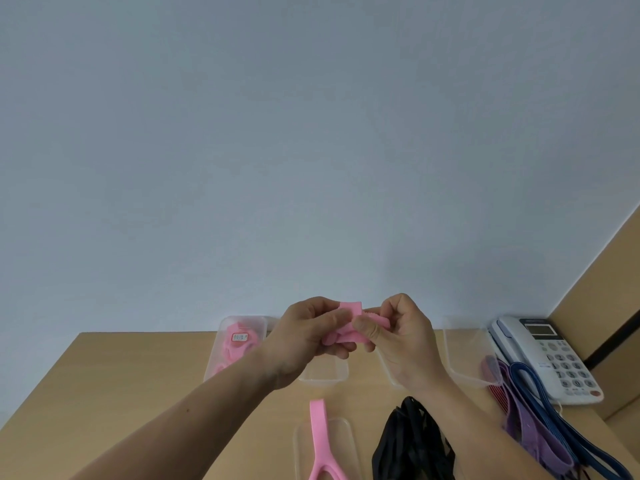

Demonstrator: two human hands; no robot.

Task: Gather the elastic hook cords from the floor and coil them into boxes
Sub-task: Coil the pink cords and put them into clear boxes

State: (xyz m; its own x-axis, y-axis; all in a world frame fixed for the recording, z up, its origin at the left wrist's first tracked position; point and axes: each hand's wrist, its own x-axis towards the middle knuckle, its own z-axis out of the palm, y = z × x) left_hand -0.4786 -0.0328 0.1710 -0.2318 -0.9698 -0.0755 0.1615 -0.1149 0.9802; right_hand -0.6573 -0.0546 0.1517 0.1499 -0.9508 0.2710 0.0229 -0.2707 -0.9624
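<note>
Where the frame cuts the near desk (138,393): a loose pink cord (320,441) lies across a shallow clear tray (348,441), with a heap of black cords (412,445) just beside it. All three run off the bottom edge, so their ends are unseen.
Right side: a purple cord (530,431) and a blue cord (557,414) trail toward the near corner, overlapping a red-striped cord (491,379) that is half hidden.
Hands: the left hand (304,341) and the right hand (405,337) are raised above the desk. Both have their fingers curled round the same folded pink cord (349,323), and the right thumb presses on its folds.
Step in hand: this looks like coiling, with the cord being wound into a small bundle and not yet boxed.
Next move: probably to keep the folds pinched so the elastic does not spring loose, then lower the bundle into the open box (325,375) below the hands.
Far row: a filled box (215,355) at the left holds pink cords and something with a label. Another clear box (464,355) stands at the right, beside a telephone (550,355).
Hard to tell: no hooks show on any cord, the open box is mostly covered by the hands, and the floor is out of view.
</note>
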